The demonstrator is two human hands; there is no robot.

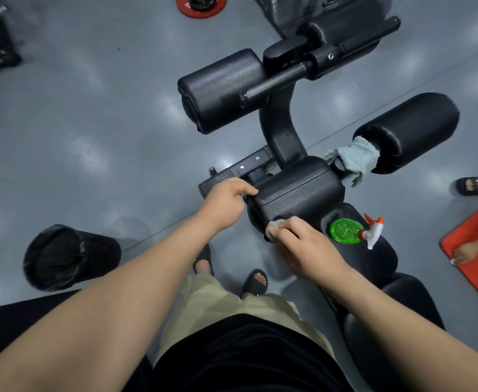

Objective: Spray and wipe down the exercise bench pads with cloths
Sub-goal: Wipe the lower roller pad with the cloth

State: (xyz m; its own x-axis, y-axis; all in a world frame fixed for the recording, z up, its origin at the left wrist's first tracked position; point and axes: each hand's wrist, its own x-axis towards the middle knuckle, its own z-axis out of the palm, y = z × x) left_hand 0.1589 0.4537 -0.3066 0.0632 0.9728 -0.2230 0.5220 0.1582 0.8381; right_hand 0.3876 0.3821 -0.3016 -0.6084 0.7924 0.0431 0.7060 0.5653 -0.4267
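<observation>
2 hands are on the middle pad [297, 190]: the left hand [226, 198] curls its fingers round the pad's left end and holds it, while the right hand [303, 244] pinches a small cloth [274, 226] with bent fingers against the near lower edge. The spray bottle [348, 230] sits on the seat [382, 261] just beside the right wrist — a wide wiping stroke could knock it off. 1 more cloth [353, 158] hangs loosely on the roller pad [413, 131] and may slip to the floor [90, 108]
</observation>
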